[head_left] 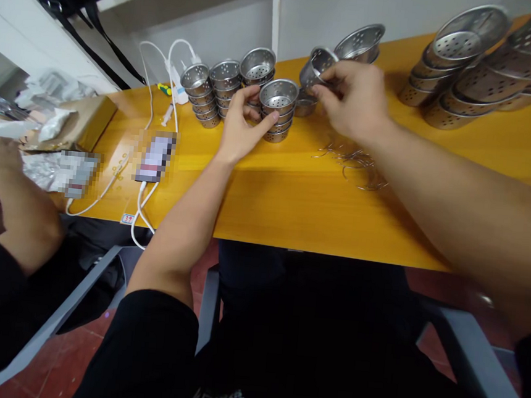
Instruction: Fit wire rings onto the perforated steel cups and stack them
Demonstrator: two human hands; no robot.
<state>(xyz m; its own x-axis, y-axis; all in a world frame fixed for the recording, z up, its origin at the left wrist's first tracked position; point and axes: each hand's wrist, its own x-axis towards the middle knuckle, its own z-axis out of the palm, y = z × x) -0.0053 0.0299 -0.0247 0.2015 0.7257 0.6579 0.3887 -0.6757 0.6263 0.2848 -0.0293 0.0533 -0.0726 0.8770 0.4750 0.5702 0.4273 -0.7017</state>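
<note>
My left hand rests on the yellow table with its fingers curled round a stack of small perforated metal cups. My right hand is closed on a single perforated metal cup, tilted on its side just above the table. A low metal cup sits under that hand. Thin wire handles lie loose on the table below my right wrist.
More stacks of small cups stand behind my left hand. Larger perforated bowls are piled at the back right. A phone on white cables lies at the left. Another person's arm and crumpled wrapping are at far left.
</note>
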